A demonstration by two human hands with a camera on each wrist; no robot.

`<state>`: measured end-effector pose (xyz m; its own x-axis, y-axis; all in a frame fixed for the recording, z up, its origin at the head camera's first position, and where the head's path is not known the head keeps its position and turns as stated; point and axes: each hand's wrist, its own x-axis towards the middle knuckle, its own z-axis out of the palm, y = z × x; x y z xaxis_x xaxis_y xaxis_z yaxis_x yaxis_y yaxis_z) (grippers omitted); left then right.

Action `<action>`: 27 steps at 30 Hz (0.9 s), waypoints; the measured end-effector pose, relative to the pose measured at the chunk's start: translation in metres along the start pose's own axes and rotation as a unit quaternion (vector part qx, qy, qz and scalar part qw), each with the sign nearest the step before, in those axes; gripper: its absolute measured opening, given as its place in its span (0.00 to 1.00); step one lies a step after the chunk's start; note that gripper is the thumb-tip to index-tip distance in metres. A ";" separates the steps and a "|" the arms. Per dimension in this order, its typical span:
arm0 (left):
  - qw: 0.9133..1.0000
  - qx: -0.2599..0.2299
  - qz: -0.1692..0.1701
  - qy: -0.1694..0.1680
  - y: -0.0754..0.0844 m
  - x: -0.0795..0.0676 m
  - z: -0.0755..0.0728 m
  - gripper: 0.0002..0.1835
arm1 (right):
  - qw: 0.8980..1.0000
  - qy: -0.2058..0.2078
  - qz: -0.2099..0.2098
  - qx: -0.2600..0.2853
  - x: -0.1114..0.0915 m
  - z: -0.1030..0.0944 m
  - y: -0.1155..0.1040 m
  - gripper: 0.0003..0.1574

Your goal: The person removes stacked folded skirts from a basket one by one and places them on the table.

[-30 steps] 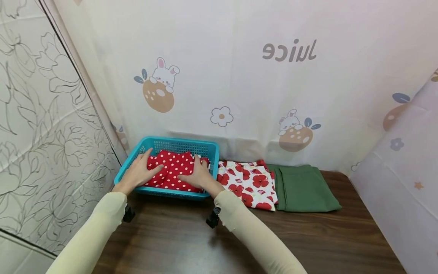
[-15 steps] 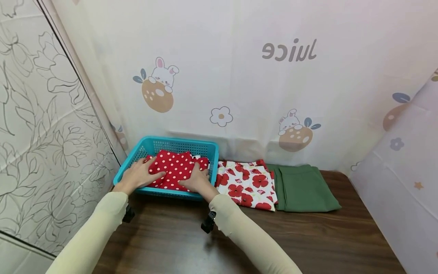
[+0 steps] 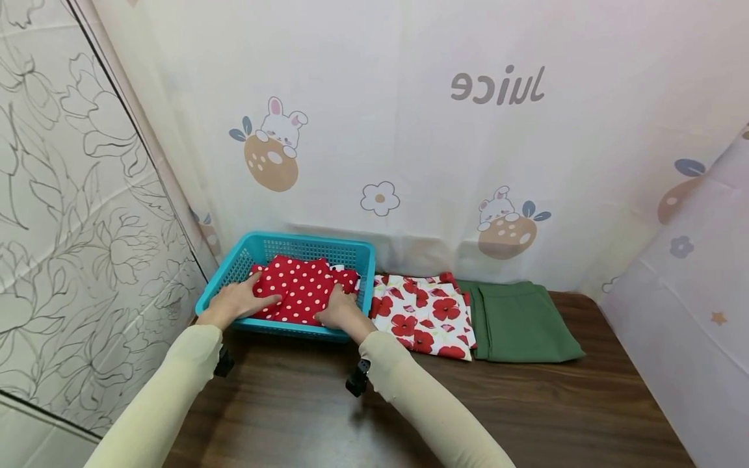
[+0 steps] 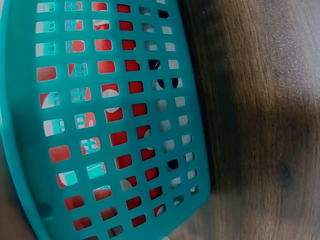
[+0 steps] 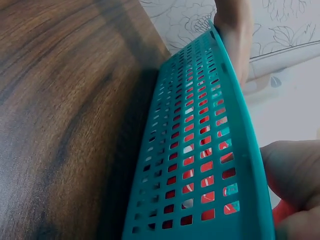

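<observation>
Lying inside the turquoise basket (image 3: 316, 240) in the head view, the red polka-dot cloth (image 3: 301, 289) is flanked by the left hand (image 3: 236, 302), thumb and fingers parted wide, and the right hand (image 3: 342, 309), its fingertips hidden; whether it is gripped there cannot be told. From the left wrist, red is glimpsed through the basket's holes. From the right wrist, part of the right hand is shown beside the rim.

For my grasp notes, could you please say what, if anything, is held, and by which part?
It cannot be told: the left hand and right hand are at opposite ends of the red dotted cloth, any grip hidden.
</observation>
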<state>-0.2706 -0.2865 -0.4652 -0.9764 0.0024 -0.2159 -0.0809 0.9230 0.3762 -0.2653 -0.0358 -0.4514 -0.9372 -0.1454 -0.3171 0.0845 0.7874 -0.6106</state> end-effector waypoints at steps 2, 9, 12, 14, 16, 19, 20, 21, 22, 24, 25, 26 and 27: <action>1.000 -0.002 -0.004 -0.009 0.000 0.000 0.000 0.57 | 1.000 -0.007 -0.003 0.001 0.001 0.000 0.001 0.58; 1.000 0.010 0.012 0.020 0.001 0.003 0.002 0.56 | 1.000 -0.019 -0.019 0.006 0.004 0.001 0.003 0.58; 0.998 0.004 0.022 0.052 0.001 0.005 0.004 0.55 | 1.000 -0.016 -0.017 0.009 0.004 0.001 0.005 0.62; 0.997 -0.001 0.027 0.073 0.001 0.006 0.006 0.53 | 1.000 -0.012 -0.012 0.011 0.006 0.002 0.005 0.64; 0.996 -0.003 0.033 0.087 0.000 0.006 0.007 0.52 | 1.000 -0.009 -0.009 0.017 0.006 0.003 0.006 0.65; 0.995 -0.004 0.035 0.097 0.000 0.005 0.009 0.51 | 1.000 -0.003 -0.012 0.017 0.005 0.007 0.005 0.66; 0.995 -0.005 0.035 0.098 0.000 0.004 0.010 0.51 | 1.000 0.001 -0.015 0.016 0.004 0.008 0.005 0.66; 0.995 -0.007 0.035 0.098 -0.001 0.004 0.010 0.51 | 1.000 0.005 -0.019 0.013 0.003 0.010 0.004 0.65; 0.995 -0.010 0.032 0.098 -0.001 0.004 0.010 0.51 | 1.000 0.011 -0.021 0.008 0.002 0.011 0.003 0.65; 0.995 -0.019 0.027 0.094 -0.001 0.005 0.009 0.52 | 1.000 0.021 -0.021 -0.007 0.001 0.012 0.000 0.62; 0.995 -0.023 0.024 0.091 -0.001 0.005 0.009 0.53 | 0.999 0.026 -0.018 -0.016 0.000 0.012 -0.001 0.60; 0.996 -0.029 0.018 0.085 -0.001 0.006 0.008 0.53 | 0.999 0.028 -0.013 -0.023 -0.001 0.011 -0.003 0.59; 0.996 -0.033 0.013 0.078 -0.001 0.007 0.008 0.55 | 0.999 0.030 -0.008 -0.029 -0.003 0.011 -0.004 0.59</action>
<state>-0.2753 -0.2845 -0.4743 -0.9972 -0.0388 -0.0643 -0.0632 0.8957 0.4402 -0.2595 -0.0451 -0.4564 -0.9568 -0.1236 -0.2631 0.0512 0.8193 -0.5711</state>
